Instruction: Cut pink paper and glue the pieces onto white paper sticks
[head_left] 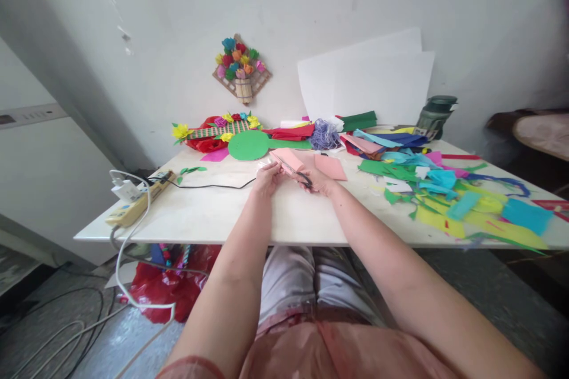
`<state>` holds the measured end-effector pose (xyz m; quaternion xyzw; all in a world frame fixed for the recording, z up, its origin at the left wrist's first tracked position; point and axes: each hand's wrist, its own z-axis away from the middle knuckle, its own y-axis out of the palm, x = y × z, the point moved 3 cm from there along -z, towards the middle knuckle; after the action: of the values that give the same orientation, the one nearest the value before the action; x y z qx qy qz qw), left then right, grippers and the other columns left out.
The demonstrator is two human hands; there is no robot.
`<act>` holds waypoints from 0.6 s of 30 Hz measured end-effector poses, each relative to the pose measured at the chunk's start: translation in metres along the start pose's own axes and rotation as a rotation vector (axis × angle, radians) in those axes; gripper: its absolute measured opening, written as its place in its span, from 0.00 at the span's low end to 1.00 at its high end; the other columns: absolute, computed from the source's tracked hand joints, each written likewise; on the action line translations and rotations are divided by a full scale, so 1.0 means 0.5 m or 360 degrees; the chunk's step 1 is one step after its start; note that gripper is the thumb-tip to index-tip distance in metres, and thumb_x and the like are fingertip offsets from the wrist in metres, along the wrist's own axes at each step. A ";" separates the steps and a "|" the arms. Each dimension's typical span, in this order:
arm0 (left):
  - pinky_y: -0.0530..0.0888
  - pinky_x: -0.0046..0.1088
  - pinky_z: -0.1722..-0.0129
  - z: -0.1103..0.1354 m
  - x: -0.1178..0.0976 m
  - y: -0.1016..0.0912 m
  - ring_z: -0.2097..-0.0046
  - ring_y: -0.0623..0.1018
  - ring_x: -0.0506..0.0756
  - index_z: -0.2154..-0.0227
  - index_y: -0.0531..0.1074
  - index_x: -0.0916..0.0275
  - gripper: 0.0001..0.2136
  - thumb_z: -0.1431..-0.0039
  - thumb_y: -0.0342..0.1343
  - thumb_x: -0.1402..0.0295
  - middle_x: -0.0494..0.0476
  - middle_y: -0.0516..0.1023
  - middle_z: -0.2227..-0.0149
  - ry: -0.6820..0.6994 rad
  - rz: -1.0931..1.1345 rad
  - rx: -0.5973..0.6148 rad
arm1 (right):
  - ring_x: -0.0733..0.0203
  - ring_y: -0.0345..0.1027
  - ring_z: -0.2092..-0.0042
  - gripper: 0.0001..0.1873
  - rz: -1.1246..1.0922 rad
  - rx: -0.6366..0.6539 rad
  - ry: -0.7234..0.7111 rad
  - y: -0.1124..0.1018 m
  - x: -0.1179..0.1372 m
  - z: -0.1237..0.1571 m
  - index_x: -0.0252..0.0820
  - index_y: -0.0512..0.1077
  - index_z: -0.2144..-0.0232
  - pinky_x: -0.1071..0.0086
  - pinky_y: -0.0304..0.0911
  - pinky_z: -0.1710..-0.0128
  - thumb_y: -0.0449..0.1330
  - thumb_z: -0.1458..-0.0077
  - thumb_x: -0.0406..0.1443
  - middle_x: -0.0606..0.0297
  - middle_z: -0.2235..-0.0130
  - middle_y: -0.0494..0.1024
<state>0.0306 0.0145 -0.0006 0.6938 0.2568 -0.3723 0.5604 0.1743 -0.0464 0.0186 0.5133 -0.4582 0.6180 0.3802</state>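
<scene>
Evidently, the left hand is pinching the pink paper between thumb and fingers, nearer than the green disc and to its right, presumably keeping it steady for the blades. The right hand is curling round the scissors at their black handles, farther right of the disc, probably for a firm grip. Another pink piece is lying beyond that hand, also right of the disc, seemingly within easy reach. Colourful scraps are spreading over the bench well to the disc's right, perhaps so the middle is staying workable. Behind and above the disc, a flower ornament is hanging on the wall, likely for display.
</scene>
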 end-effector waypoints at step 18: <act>0.73 0.21 0.69 0.002 -0.004 0.012 0.77 0.72 0.45 0.72 0.73 0.71 0.04 0.54 0.59 0.80 0.53 0.74 0.78 -0.0024 -0.0087 -0.0016 | 0.73 0.56 0.87 0.15 0.0032 0.0016 -0.0017 -0.013 -0.015 -0.015 0.36 0.67 0.72 0.80 0.43 0.92 0.60 0.51 0.44 0.71 0.84 0.66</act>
<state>0.0336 0.0122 0.0045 0.6810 0.2733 -0.3915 0.5553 0.1795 -0.0372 0.0120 0.5138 -0.4623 0.6215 0.3689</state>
